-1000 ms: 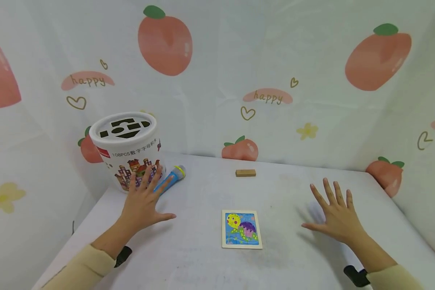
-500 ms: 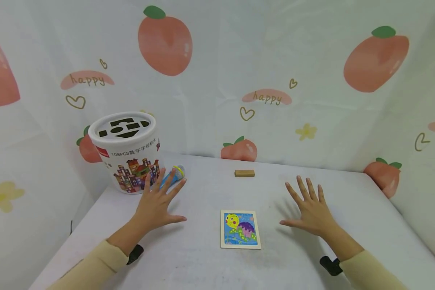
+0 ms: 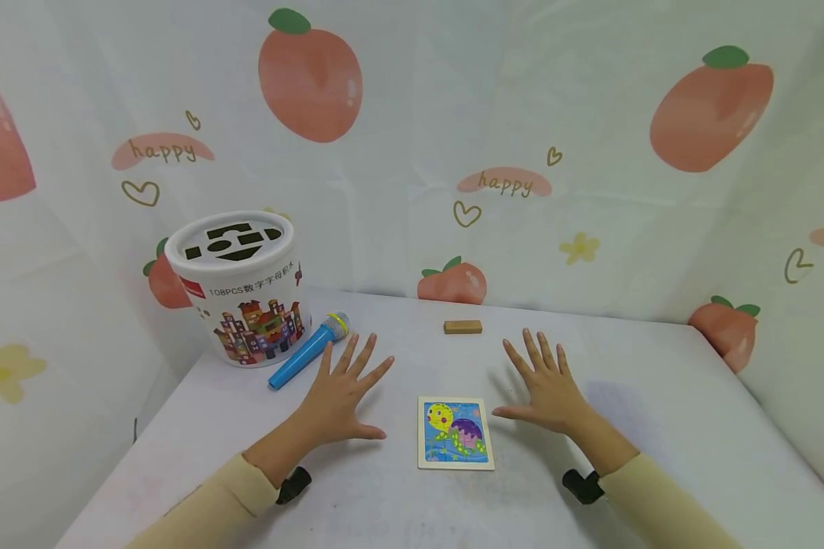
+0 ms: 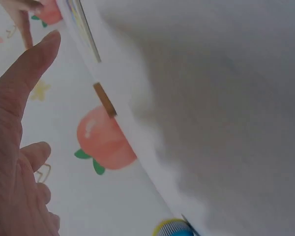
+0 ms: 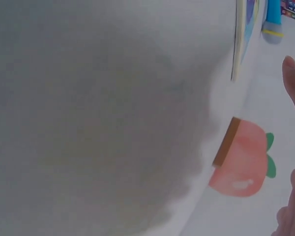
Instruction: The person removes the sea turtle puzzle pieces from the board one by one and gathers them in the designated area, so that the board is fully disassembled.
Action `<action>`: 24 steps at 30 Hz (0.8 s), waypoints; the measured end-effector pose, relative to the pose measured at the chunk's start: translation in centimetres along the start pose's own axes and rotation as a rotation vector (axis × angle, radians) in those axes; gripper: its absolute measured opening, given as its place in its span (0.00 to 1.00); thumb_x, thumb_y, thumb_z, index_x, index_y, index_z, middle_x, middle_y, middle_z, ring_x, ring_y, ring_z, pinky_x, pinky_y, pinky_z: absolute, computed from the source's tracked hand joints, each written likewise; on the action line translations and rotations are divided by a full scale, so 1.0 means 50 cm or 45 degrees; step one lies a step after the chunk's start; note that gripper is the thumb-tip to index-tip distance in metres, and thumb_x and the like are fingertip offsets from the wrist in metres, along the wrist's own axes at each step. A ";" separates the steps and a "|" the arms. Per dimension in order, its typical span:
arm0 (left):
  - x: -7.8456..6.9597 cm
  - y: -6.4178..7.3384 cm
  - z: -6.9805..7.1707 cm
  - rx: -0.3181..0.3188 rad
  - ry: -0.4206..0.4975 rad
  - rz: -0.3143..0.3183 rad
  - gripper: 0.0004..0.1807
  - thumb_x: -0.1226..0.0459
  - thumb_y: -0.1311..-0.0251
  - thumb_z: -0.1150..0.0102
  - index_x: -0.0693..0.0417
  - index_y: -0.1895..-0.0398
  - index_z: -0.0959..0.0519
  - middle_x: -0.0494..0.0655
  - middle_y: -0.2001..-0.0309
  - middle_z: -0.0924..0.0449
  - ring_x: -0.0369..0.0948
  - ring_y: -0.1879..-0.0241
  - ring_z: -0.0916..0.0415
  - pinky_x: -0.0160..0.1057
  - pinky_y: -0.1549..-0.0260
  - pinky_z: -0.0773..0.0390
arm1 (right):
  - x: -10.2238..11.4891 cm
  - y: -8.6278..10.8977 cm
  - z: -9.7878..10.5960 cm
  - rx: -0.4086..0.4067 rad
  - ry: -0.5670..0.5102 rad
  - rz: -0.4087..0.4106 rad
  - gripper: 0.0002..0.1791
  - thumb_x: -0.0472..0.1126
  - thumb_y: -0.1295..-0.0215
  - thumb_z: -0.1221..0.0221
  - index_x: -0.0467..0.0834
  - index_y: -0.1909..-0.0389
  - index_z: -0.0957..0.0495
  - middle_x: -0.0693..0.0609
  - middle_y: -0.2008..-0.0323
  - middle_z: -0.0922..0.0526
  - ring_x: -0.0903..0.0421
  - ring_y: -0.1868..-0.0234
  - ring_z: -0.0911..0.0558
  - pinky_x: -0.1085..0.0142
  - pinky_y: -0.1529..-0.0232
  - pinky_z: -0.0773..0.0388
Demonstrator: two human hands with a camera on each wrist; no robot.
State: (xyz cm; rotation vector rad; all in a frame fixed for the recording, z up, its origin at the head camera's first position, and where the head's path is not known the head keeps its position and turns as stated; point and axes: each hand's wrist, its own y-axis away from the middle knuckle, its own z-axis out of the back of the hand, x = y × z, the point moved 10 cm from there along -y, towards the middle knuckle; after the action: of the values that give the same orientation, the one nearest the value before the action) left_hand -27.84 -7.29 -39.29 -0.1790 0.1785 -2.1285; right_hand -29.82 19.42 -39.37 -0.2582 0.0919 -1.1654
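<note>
Between my two hands a small picture puzzle (image 3: 456, 434) lies flat on the white table, showing a yellow and purple turtle on blue in a pale frame. My left hand (image 3: 336, 400) hovers to its left, fingers spread and holding nothing. On the other side my right hand (image 3: 548, 393) is spread the same way, its thumb pointing at the puzzle's upper right corner. Both palms face down over the table. In the left wrist view the thumb (image 4: 32, 64) stretches out near the puzzle's edge (image 4: 86, 29); the right wrist view shows the other thumb (image 5: 294, 81).
A white tub (image 3: 236, 293) with a slotted lid stands at the back left. Beside it lies a blue toy microphone (image 3: 309, 352). A small brown wooden block (image 3: 463, 327) sits behind the puzzle. A fruit-print cloth (image 3: 412, 152) hangs behind the table (image 3: 412, 518).
Both hands have moved inward toward the puzzle, the left one to the right and the right one to the left. The microphone, earlier partly covered by the left hand, now shows fully.
</note>
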 end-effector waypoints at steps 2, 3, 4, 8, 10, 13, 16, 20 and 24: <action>-0.013 -0.007 -0.009 0.048 0.049 0.000 0.61 0.26 0.69 0.41 0.38 0.28 0.48 0.53 0.25 0.62 0.58 0.27 0.67 0.69 0.36 0.63 | 0.011 -0.010 -0.008 0.025 -0.023 -0.003 0.61 0.75 0.61 0.41 0.50 0.27 0.51 0.36 0.27 0.57 0.35 0.27 0.59 0.36 0.33 0.62; -0.020 -0.011 -0.013 0.071 0.080 0.001 0.61 0.27 0.68 0.40 0.39 0.28 0.48 0.53 0.25 0.62 0.58 0.27 0.66 0.69 0.36 0.62 | 0.018 -0.015 -0.010 0.028 -0.038 -0.001 0.61 0.74 0.61 0.40 0.50 0.27 0.51 0.36 0.27 0.57 0.35 0.28 0.58 0.35 0.33 0.61; -0.027 -0.014 -0.018 0.095 0.108 0.002 0.61 0.27 0.68 0.40 0.40 0.28 0.47 0.53 0.25 0.61 0.58 0.27 0.65 0.69 0.36 0.60 | 0.025 -0.020 -0.013 0.041 -0.057 -0.003 0.61 0.73 0.60 0.40 0.49 0.27 0.51 0.36 0.27 0.57 0.35 0.28 0.58 0.36 0.33 0.61; -0.052 -0.028 -0.040 0.212 0.239 0.028 0.60 0.29 0.65 0.40 0.45 0.28 0.45 0.52 0.25 0.59 0.56 0.27 0.62 0.68 0.35 0.58 | 0.055 -0.037 -0.023 0.072 -0.150 0.003 0.60 0.69 0.59 0.37 0.43 0.28 0.49 0.35 0.28 0.53 0.34 0.28 0.54 0.36 0.33 0.56; -0.065 -0.034 -0.054 0.277 0.317 0.040 0.59 0.30 0.65 0.39 0.48 0.29 0.44 0.52 0.25 0.57 0.55 0.27 0.61 0.67 0.35 0.56 | 0.070 -0.044 -0.029 0.106 -0.215 0.000 0.59 0.66 0.57 0.35 0.39 0.29 0.49 0.34 0.29 0.52 0.34 0.28 0.53 0.37 0.33 0.55; -0.084 -0.041 -0.075 0.390 0.455 0.065 0.59 0.32 0.64 0.37 0.53 0.29 0.43 0.52 0.26 0.55 0.54 0.27 0.59 0.65 0.35 0.53 | 0.091 -0.054 -0.041 0.156 -0.336 -0.008 0.59 0.62 0.55 0.34 0.36 0.29 0.50 0.34 0.29 0.50 0.35 0.28 0.52 0.38 0.33 0.50; -0.095 -0.046 -0.087 0.459 0.576 0.101 0.58 0.35 0.62 0.35 0.56 0.30 0.43 0.52 0.26 0.53 0.53 0.27 0.57 0.62 0.34 0.50 | 0.106 -0.063 -0.051 0.196 -0.466 -0.029 0.59 0.59 0.55 0.32 0.37 0.29 0.52 0.35 0.29 0.50 0.36 0.28 0.51 0.39 0.34 0.46; -0.100 -0.056 -0.093 0.458 0.644 0.130 0.55 0.38 0.59 0.34 0.59 0.30 0.42 0.53 0.27 0.52 0.52 0.27 0.55 0.59 0.34 0.48 | 0.129 -0.074 -0.061 0.237 -0.586 -0.032 0.56 0.55 0.53 0.31 0.38 0.29 0.51 0.36 0.29 0.47 0.38 0.29 0.47 0.41 0.36 0.41; -0.107 -0.059 -0.104 0.460 0.675 0.137 0.52 0.41 0.56 0.33 0.60 0.32 0.40 0.55 0.27 0.50 0.53 0.28 0.53 0.58 0.34 0.46 | 0.148 -0.081 -0.064 0.246 -0.666 -0.015 0.47 0.50 0.52 0.31 0.36 0.33 0.40 0.38 0.36 0.35 0.40 0.34 0.36 0.44 0.38 0.36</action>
State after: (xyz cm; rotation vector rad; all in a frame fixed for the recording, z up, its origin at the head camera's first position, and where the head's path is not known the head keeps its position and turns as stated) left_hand -28.47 -0.91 -44.11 0.5976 0.1046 -2.0204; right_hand -31.19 10.64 -40.98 -0.3840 -0.4795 -1.0777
